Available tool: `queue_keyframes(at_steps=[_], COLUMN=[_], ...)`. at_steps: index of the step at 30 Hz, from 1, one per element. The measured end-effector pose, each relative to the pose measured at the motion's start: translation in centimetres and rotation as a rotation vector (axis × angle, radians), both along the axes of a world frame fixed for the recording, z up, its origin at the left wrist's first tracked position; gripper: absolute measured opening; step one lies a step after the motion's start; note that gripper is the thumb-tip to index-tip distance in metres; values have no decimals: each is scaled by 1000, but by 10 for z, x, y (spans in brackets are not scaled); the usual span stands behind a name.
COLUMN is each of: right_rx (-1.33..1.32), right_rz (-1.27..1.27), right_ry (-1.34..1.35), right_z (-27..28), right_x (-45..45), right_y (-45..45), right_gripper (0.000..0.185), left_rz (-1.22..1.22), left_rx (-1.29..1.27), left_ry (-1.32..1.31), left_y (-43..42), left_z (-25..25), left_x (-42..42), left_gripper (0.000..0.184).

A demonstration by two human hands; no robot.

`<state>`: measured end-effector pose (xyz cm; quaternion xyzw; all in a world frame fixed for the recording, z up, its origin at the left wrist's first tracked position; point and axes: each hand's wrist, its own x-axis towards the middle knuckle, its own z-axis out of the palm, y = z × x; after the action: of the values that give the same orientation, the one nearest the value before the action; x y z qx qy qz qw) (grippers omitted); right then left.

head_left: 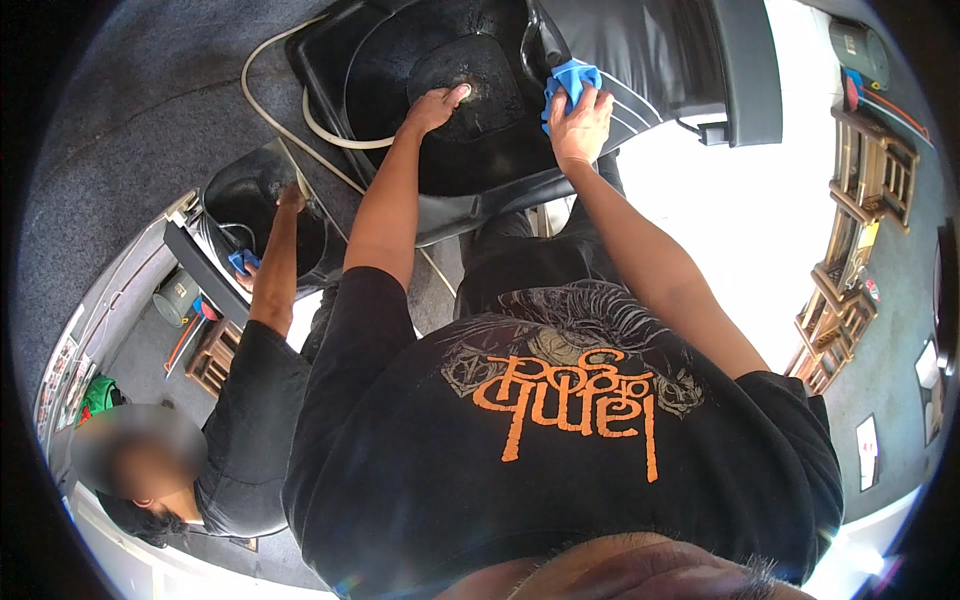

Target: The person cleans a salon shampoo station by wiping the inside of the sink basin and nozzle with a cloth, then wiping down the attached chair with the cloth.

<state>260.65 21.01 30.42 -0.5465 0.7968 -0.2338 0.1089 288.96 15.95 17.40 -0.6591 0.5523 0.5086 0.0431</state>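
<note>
My left hand (435, 108) reaches down into a black shampoo basin (370, 85), fingers closed around a white hose (345, 140). The hose passes under my wrist, and a pale tip shows at my fingertips over the wet basin floor. A crumpled blue cloth (572, 82) lies under my right hand (583, 125), which grips it against the basin's right rim. Beside that cloth, a black tap fitting (545, 40) stands at the inner edge.
A black padded chair (660, 50) adjoins the basin at the right. On the left, a mirror reflects a person (245, 430) and a basin. Wooden furniture (850, 270) and a dark bin (858, 52) stand at the far right. Dark carpet (150, 110) covers the left side.
</note>
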Motion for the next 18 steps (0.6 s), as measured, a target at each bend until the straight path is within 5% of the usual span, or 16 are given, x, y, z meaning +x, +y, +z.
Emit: queue_keyframes(at_steps=[11,18], right_rx=[-8,-13], right_rz=[8,12], right_ry=[3,21], right_z=[2,-4], right_x=[-1,2], right_y=[0,-1], right_gripper=[42,42], left_rz=[-16,-235], left_rx=[-2,106], left_ry=[19,-191], left_y=[-1,24], left_z=[11,64], left_x=[-3,-31], left_gripper=[85,102])
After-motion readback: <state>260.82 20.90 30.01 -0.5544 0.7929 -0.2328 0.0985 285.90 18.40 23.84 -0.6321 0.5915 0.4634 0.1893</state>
